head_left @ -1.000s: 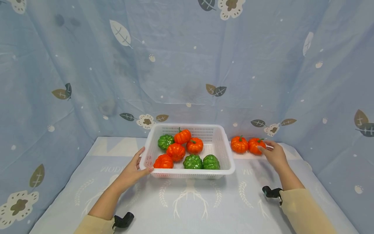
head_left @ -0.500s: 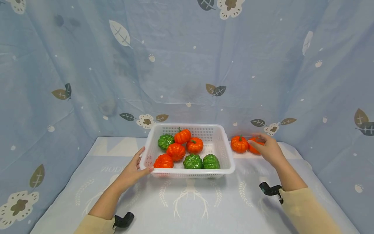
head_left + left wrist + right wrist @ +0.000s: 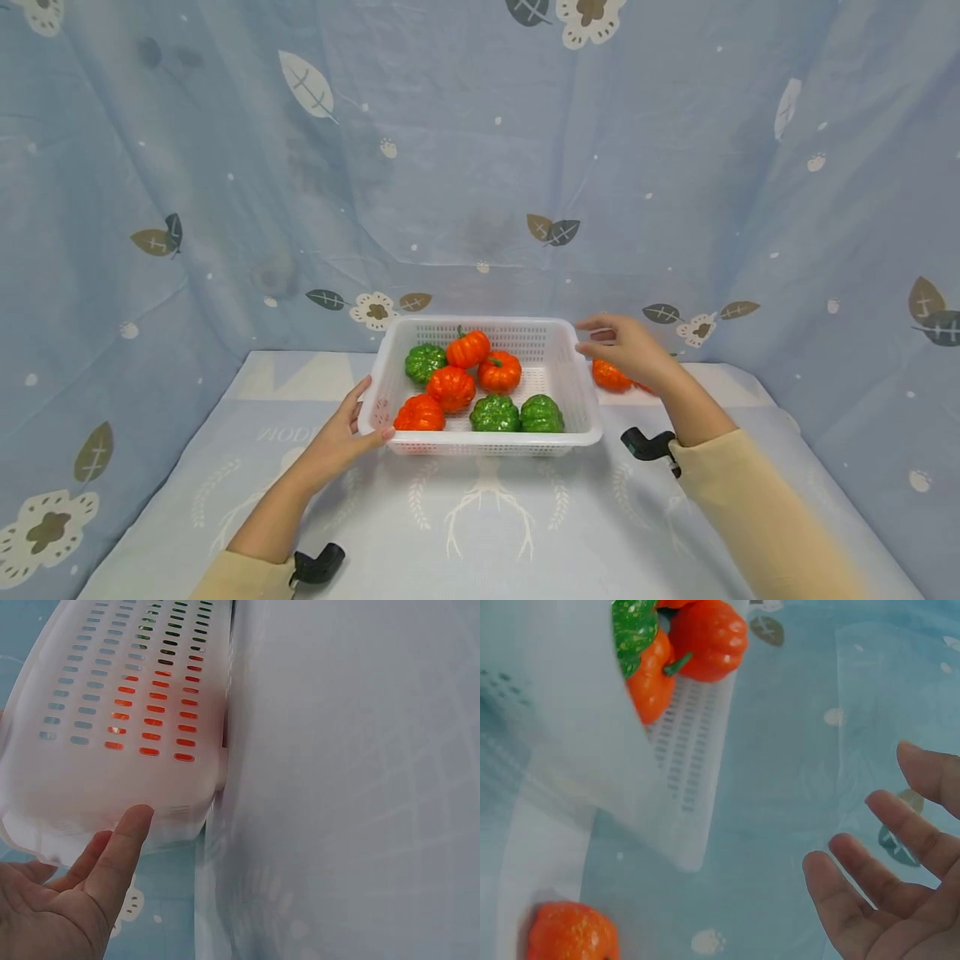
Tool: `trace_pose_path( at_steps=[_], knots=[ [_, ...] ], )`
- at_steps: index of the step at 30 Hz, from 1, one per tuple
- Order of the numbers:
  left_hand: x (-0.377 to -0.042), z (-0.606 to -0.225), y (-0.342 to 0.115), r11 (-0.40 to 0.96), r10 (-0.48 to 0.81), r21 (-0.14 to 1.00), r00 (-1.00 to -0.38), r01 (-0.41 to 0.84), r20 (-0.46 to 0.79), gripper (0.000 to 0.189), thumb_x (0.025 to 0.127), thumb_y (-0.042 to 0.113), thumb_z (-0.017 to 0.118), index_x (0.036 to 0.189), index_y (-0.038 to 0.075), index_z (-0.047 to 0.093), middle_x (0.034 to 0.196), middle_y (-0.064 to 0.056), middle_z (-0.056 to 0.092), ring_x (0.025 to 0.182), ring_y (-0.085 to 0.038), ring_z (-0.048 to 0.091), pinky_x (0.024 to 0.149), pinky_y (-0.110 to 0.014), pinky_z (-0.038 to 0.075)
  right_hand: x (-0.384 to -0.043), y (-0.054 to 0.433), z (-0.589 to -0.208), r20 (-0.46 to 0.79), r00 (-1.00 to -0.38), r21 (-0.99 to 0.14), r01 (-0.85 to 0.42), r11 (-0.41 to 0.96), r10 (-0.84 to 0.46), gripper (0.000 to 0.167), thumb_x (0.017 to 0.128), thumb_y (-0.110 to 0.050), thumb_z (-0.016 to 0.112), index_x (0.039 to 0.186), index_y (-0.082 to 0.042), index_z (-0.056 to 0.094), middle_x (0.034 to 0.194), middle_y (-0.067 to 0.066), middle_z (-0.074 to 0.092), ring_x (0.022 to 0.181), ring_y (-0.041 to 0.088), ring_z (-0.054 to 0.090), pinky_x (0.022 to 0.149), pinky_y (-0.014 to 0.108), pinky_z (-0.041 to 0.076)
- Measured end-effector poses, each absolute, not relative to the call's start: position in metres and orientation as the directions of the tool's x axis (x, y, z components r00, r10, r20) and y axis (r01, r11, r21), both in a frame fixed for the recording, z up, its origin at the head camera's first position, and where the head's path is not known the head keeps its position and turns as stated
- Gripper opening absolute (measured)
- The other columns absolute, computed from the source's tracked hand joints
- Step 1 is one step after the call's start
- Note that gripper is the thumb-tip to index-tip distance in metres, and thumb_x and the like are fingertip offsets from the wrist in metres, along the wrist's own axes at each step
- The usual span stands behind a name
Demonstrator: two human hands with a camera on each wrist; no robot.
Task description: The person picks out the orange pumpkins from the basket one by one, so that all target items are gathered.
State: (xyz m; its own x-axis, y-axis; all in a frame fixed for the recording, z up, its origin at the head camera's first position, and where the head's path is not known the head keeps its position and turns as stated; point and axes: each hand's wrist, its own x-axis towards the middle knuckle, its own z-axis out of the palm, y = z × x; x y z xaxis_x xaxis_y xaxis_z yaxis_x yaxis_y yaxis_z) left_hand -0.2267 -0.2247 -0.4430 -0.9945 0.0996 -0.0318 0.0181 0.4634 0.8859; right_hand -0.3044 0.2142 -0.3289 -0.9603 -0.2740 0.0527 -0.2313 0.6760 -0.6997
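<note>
A white plastic basket [image 3: 577, 439] stands in the middle of the table in the head view, holding several small pumpkins, orange [image 3: 452, 389] and green [image 3: 495, 414]. My left hand [image 3: 333, 446] holds its left end, thumb on the near corner of the rim and fingers against the outer wall. In the left wrist view the fingertips meet the perforated basket wall [image 3: 97, 780]. My right hand [image 3: 626, 346] is in the air at the basket's right rim, fingers spread and nothing in them. Below it, an orange pumpkin [image 3: 611, 377] shows partly; a second is mostly hidden.
A pale printed cloth [image 3: 487, 517] covers the table. Behind it hangs a blue patterned curtain [image 3: 480, 167], close to the basket's far side. Black camera mounts [image 3: 318, 565] sit at both wrists.
My right hand has left the rightmost orange pumpkin and moved left and up toward the basket's right rim, empty. The left hand and the basket have stayed in place.
</note>
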Motion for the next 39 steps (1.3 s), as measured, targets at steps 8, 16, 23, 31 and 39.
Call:
trace_pose_path(
  at_steps=[8, 16, 23, 31, 39],
  knots=[
    [-0.227, -0.443, -0.224, 0.472, 0.092, 0.881, -0.995, 0.014, -0.034, 0.105, 0.087, 0.038, 0.076, 0.162, 0.021, 0.005, 0.155, -0.022, 0.036, 0.139, -0.043, 0.04, 0.103, -0.061, 0.042, -0.327, 0.186, -0.331, 0.031, -0.908, -0.687, -0.322, 0.651, -0.417, 0.043, 0.096, -0.022, 0.068, 0.137, -0.009, 0.059, 0.145, 0.017, 0.052, 0.131, 0.039, 0.05, 0.103, 0.055, 0.046],
    [-0.227, -0.443, -0.224, 0.475, 0.092, 0.88, -0.995, 0.018, -0.029, 0.105, 0.087, 0.038, 0.076, 0.162, 0.021, 0.005, 0.155, -0.023, 0.036, 0.14, -0.043, 0.04, 0.103, -0.061, 0.042, -0.349, 0.162, -0.338, -0.031, -0.869, -0.704, -0.332, 0.628, -0.494, 0.044, 0.096, -0.017, 0.069, 0.138, -0.007, 0.059, 0.144, 0.02, 0.05, 0.132, 0.039, 0.05, 0.101, 0.049, 0.048],
    [-0.228, -0.444, -0.225, 0.472, 0.093, 0.881, -0.995, 0.015, -0.034, 0.105, 0.087, 0.038, 0.077, 0.162, 0.021, 0.005, 0.155, -0.023, 0.036, 0.14, -0.043, 0.039, 0.103, -0.061, 0.042, -0.37, 0.153, -0.355, -0.084, -0.838, -0.754, -0.3, 0.584, -0.539, 0.049, 0.096, -0.009, 0.067, 0.141, 0.002, 0.052, 0.145, 0.027, 0.047, 0.133, 0.044, 0.047, 0.103, 0.05, 0.047],
    [-0.227, -0.443, -0.226, 0.471, 0.088, 0.882, -0.996, 0.014, -0.032, 0.105, 0.087, 0.038, 0.076, 0.162, 0.021, 0.005, 0.155, -0.023, 0.036, 0.14, -0.043, 0.039, 0.103, -0.061, 0.042, -0.391, 0.144, -0.378, -0.224, -0.818, -0.777, -0.179, 0.604, -0.53, 0.057, 0.095, -0.007, 0.067, 0.147, 0.0, 0.046, 0.148, 0.026, 0.045, 0.134, 0.038, 0.048, 0.105, 0.048, 0.046],
    [-0.228, -0.444, -0.226, 0.46, 0.106, 0.888, -0.994, 0.027, -0.025, 0.104, 0.088, 0.036, 0.076, 0.162, 0.021, 0.005, 0.154, -0.023, 0.037, 0.139, -0.043, 0.041, 0.102, -0.06, 0.043, -0.397, 0.137, -0.388, -0.281, -0.788, -0.786, -0.139, 0.602, -0.548, 0.059, 0.093, -0.003, 0.066, 0.148, -0.003, 0.046, 0.15, 0.024, 0.043, 0.136, 0.038, 0.045, 0.105, 0.049, 0.045]
  ],
)
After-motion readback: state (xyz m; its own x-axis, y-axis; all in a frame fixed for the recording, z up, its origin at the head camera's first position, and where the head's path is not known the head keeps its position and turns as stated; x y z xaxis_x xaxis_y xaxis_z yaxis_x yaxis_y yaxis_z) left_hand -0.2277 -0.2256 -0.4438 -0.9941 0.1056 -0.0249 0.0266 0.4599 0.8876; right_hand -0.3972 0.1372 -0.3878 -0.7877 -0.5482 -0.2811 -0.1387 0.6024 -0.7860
